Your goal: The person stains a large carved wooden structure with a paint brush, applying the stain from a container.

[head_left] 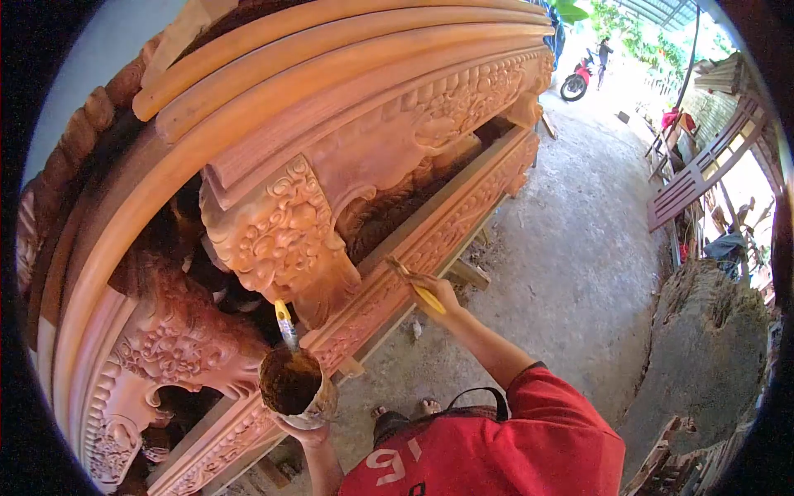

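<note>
My left hand [306, 431] is wrapped around the lower part of a can [321, 403] with dark brown residue inside. A second brush [286, 324] stands in the can, its yellow-tipped handle pointing up. In my right hand [438, 291] is a paintbrush [429, 300] with a yellow handle. Its bristle end lies at the upper edge of the carved lower rail [463, 223]. This rail belongs to a large reddish-brown carved wooden piece with a scrolled, flower-carved leg [285, 223] and long curved mouldings [331, 62] above.
Short wooden blocks [468, 274] lie under the rail on the concrete floor [562, 264]. A large rough wood slab [699, 355] stands at the right, with a slatted wooden frame [703, 169] beyond. Far back are a red motorbike [577, 81] and a person [604, 58].
</note>
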A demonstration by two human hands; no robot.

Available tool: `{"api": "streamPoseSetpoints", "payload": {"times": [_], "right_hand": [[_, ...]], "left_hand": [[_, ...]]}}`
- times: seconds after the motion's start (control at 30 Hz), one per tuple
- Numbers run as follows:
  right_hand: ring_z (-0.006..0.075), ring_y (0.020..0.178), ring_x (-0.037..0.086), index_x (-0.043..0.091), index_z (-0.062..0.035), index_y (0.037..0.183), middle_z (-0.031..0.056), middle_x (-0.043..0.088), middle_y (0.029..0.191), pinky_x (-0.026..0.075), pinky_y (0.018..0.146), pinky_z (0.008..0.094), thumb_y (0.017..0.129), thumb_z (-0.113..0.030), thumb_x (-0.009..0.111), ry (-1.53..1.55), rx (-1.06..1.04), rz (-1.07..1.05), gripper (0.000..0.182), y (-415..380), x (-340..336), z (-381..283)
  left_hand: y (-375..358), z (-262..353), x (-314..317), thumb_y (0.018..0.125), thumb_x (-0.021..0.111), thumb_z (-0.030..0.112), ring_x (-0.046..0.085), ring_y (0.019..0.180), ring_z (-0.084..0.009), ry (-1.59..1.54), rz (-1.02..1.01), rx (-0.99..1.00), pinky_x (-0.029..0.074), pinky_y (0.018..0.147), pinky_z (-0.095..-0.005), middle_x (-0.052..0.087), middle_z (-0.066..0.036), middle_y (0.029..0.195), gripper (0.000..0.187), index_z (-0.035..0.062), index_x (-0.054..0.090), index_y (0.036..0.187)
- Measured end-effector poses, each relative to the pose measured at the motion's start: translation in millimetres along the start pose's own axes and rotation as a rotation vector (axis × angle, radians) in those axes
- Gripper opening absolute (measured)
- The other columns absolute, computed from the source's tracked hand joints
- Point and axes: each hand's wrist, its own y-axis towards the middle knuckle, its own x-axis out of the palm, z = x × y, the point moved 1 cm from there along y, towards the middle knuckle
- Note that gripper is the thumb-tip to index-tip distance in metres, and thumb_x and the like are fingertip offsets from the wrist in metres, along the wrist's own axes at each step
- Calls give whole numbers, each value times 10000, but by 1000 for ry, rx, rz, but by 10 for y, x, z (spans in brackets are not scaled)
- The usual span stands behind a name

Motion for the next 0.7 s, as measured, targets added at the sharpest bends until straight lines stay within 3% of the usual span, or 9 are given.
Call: {"api": "streamPoseSetpoints", "payload": {"times": [0.07,0.13,0.17,0.23,0.3,0.37,0.53,0.6,0.7], "right_hand": [[241,782,605,586,-98,1038,85,619,911,473,666,285,756,-164,583,62,-47,155,290,11,-168,-402],[200,770,607,612,-90,986,87,627,862,469,667,272,745,-173,628,239,268,79,256,70,-282,-730],[149,761,598,623,-56,952,79,634,858,467,663,263,758,-210,634,290,130,178,248,91,-281,-795],[116,729,579,614,-2,914,73,630,847,464,650,254,767,-194,629,452,256,192,242,37,-415,-1055],[103,698,564,604,26,861,64,621,833,464,631,249,770,-156,627,374,271,338,205,2,-576,-1309],[113,689,559,595,17,848,53,613,816,460,633,251,771,-123,621,744,280,527,162,-34,-488,-1260],[116,745,557,594,0,902,37,606,825,452,675,257,769,-89,616,892,240,40,162,47,-397,-1717],[115,743,551,597,-7,907,34,605,814,448,668,254,784,-109,607,684,-32,-163,161,51,-201,-1748],[114,728,544,599,-14,899,41,603,802,443,653,252,797,-158,603,628,-10,-432,176,45,-77,-1828]], "left_hand": [[24,14,-210,727,345,668,324,1185,-315,-10,-2,-51,299,940,-506,325,-55,1310,714,215,333,1279],[67,-36,-265,737,351,652,328,1185,-307,60,-73,-12,313,932,-496,333,-54,1306,701,203,340,1275],[97,-90,-214,744,363,625,361,1165,-294,280,-24,151,331,926,-472,366,-56,1288,691,176,354,1269],[-32,-15,31,742,382,603,388,1148,-277,40,-135,9,347,923,-444,379,-52,1281,700,143,354,1270],[-158,2,288,728,411,594,382,1154,-276,138,-141,9,350,915,-458,405,-56,1262,680,167,379,1257],[-160,-15,497,722,425,568,403,1131,-285,66,-104,-46,360,908,-453,427,-46,1244,643,164,422,1223],[-60,-124,352,706,456,547,383,1146,-284,-37,-145,-135,334,932,-447,411,-55,1251,685,149,376,1257],[-50,-160,311,697,468,537,387,1142,-285,-96,-133,-177,330,936,-446,415,-60,1247,692,138,378,1255],[-146,-126,563,682,522,444,416,1117,-275,-49,-205,-212,312,952,-417,446,-90,1220,655,77,416,1213]]}}
